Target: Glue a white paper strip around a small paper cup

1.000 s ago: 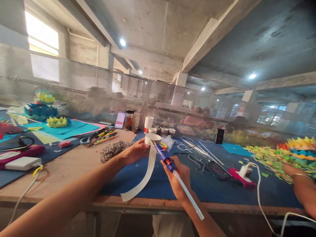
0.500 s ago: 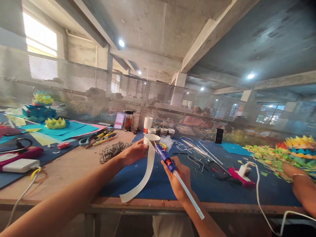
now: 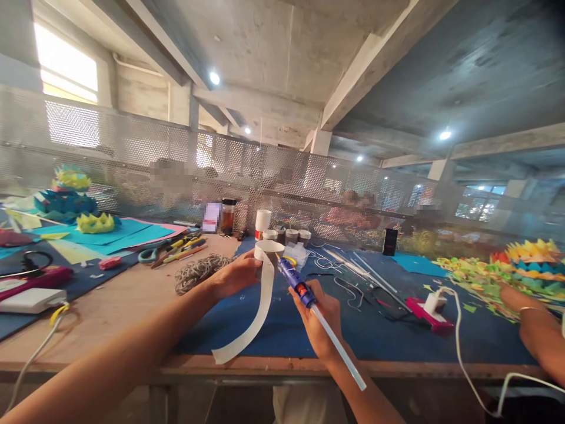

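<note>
My left hand (image 3: 236, 275) is closed on a white paper strip (image 3: 263, 300), whose upper end is curled into a ring above my fingers. The strip's tail hangs down and curves left toward the table's front edge. In my right hand (image 3: 320, 312) is a blue hot glue gun (image 3: 296, 282), gripped with its nozzle pointing up and left, close to the ring's right side. A long translucent glue stick (image 3: 339, 348) sticks out of the gun's rear. Whether the nozzle touches the paper I cannot tell.
A grey cord bundle (image 3: 200, 272), scissors (image 3: 154, 252) and pens lie left. Several cups (image 3: 292, 237) and a white roll (image 3: 263, 219) stand behind the ring. Right are a pink power strip (image 3: 429, 317), a black phone (image 3: 390, 241) and another person's arm (image 3: 536, 330) near a paper lotus (image 3: 536, 262).
The glue gun's nozzle has shifted slightly right, away from the paper strip. My left hand keeps its hold on the strip. The whole view has moved a little.
</note>
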Demonstrator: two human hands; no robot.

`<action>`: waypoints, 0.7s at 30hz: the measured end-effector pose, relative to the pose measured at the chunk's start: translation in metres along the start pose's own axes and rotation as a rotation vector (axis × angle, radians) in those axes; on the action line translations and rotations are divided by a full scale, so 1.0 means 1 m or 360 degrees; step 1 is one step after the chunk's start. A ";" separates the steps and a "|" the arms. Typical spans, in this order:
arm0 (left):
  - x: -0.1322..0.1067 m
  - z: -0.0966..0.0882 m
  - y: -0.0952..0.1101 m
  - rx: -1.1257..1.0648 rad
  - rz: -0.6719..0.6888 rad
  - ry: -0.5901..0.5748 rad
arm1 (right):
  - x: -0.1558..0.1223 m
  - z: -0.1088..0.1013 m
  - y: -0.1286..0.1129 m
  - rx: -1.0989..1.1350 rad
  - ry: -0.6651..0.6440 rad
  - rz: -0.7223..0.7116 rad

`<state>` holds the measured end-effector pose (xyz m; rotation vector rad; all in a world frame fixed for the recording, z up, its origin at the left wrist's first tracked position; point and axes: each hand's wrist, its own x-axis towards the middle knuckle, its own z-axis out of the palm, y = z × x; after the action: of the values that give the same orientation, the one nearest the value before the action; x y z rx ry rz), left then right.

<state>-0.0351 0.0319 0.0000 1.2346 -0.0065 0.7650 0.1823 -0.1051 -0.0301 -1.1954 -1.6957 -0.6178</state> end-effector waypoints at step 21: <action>-0.002 0.007 0.000 -0.0107 -0.0023 0.0046 | 0.003 -0.008 -0.007 0.0187 -0.0008 0.0087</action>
<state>-0.0340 0.0247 0.0019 1.1586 0.0004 0.7640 0.1788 -0.1138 -0.0234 -1.1561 -1.6743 -0.4757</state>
